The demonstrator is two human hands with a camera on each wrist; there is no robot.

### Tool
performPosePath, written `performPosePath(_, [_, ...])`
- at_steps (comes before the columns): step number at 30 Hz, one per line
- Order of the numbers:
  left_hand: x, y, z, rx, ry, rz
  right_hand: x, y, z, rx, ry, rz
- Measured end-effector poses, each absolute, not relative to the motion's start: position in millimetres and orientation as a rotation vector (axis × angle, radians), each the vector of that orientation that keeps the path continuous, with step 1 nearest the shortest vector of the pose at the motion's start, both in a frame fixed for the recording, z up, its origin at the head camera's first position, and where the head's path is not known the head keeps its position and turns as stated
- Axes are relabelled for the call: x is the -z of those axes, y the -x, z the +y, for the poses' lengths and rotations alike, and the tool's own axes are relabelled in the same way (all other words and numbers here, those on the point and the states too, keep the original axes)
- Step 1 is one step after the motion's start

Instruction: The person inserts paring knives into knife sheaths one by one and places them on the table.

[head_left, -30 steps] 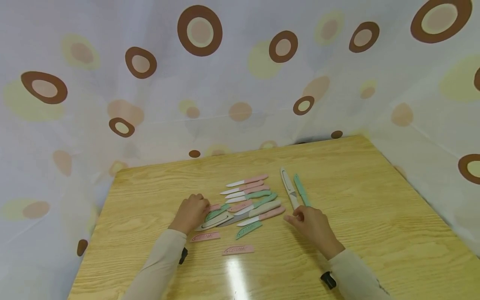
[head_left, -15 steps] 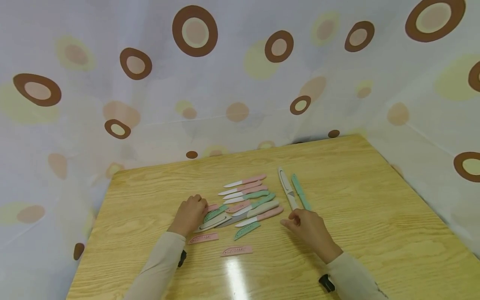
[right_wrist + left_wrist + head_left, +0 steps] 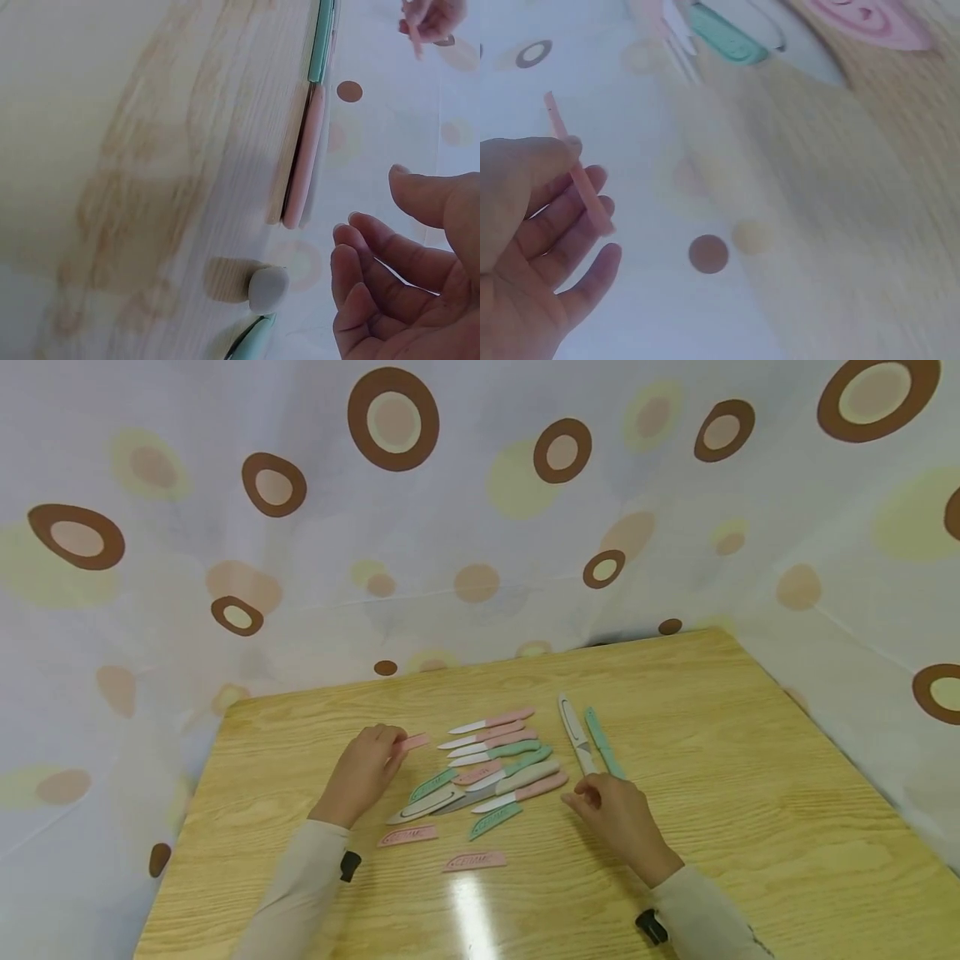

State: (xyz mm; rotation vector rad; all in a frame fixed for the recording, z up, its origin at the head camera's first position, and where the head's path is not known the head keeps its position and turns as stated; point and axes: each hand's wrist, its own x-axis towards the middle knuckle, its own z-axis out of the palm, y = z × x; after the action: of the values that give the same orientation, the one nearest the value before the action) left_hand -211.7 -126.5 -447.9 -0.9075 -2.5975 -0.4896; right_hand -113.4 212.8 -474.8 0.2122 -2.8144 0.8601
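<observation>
My left hand (image 3: 362,777) pinches a small pink knife sheath (image 3: 591,196) between thumb and fingers, raised above the table left of the knives. My right hand (image 3: 622,818) has loosely curled fingers and a free thumb; the right wrist view shows nothing in it. Just beyond it lie a sheathed cream knife (image 3: 575,727), its handle end overlapped by the fingers, and a green knife (image 3: 602,742). Between the hands, several bare white-bladed knives with pink or green handles lie in a row, including a pink-handled knife (image 3: 542,786). A larger cream-handled knife (image 3: 532,777) lies among them.
Loose sheaths lie left of and before the knives: a green sheath (image 3: 433,785), a cream sheath (image 3: 427,805), a pink sheath (image 3: 407,836), another green one and more pink ones. The wooden table (image 3: 285,760) meets a dotted cloth (image 3: 315,577) behind.
My left hand has lifted the pink sheath from the pile of sheaths and moved up and slightly left. The right hand has stayed nearly still by the cream knife.
</observation>
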Motion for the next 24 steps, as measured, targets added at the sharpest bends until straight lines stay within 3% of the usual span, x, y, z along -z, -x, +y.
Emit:
performPosePath(9, [438, 201, -127, 0.538, 0.911, -2.574, 475, 131, 201, -0.774, -0.286, -2.733])
performPosePath(18, [450, 196, -121, 0.573, 0.929, -2.553, 457, 178, 187, -0.575, -0.328, -2.819])
performPosePath(22, [451, 192, -122, 0.589, 0.903, -2.575, 456, 202, 179, -0.54, -0.481, -2.886])
performPosePath(24, [452, 190, -122, 0.584, 0.892, -2.592, 462, 213, 177, -0.613, -0.71, -2.798])
